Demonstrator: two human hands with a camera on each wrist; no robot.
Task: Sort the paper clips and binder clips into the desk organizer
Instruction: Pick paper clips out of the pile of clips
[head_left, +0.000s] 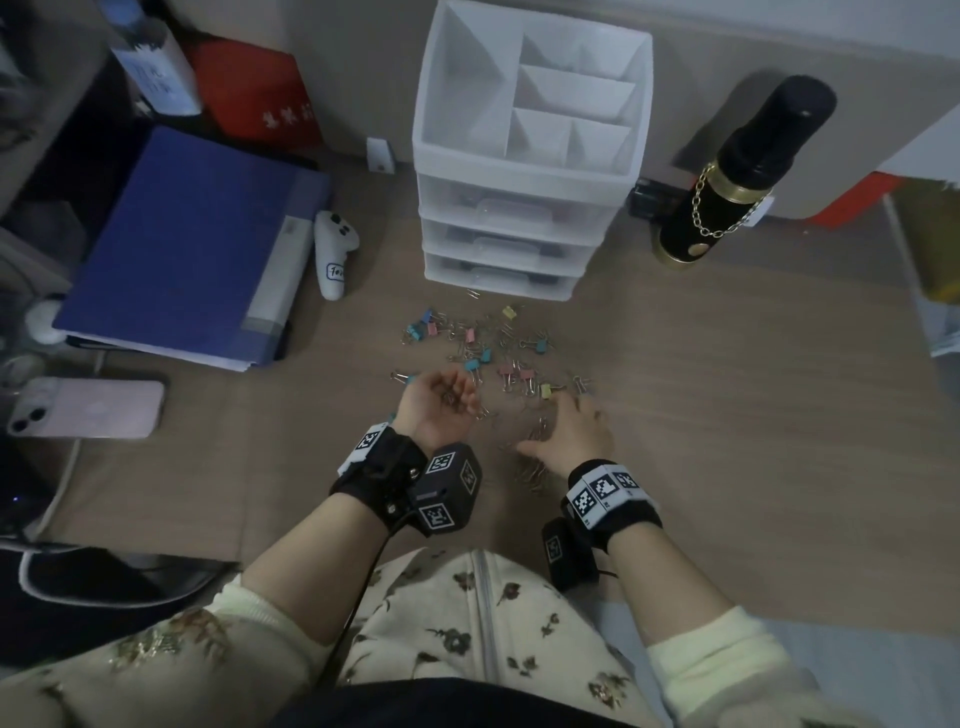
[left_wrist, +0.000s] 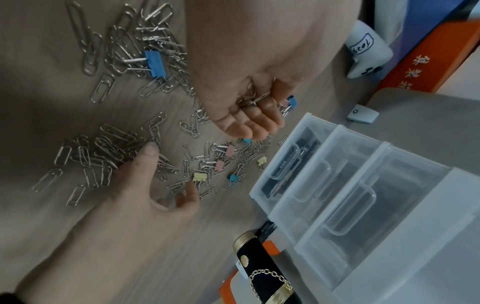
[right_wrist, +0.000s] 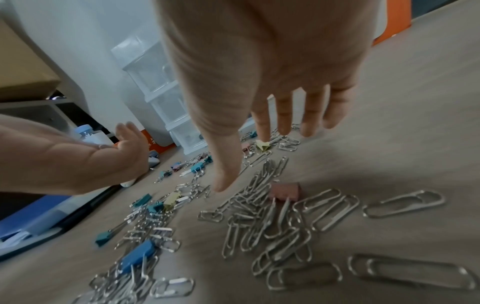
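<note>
Silver paper clips (head_left: 535, 470) and small coloured binder clips (head_left: 470, 338) lie mixed on the wooden desk in front of the white translucent organizer (head_left: 530, 156), which has three shut drawers and open top compartments. My left hand (head_left: 457, 395) is palm up and cupped, its fingers curled round a bunch of paper clips (left_wrist: 249, 98). My right hand (head_left: 566, 421) is palm down over the near pile, fingers straight and spread. Its thumb (right_wrist: 223, 181) and index finger reach down to the paper clips (right_wrist: 272, 226). A blue binder clip (right_wrist: 137, 257) and a pink one (right_wrist: 285, 192) sit in the pile.
A blue folder (head_left: 192, 249) and a white controller (head_left: 332, 254) lie left of the organizer. A black-and-gold bottle (head_left: 727, 171) stands to its right. A pink phone (head_left: 88, 408) rests at the desk's left edge, a red box (head_left: 254, 98) at the back.
</note>
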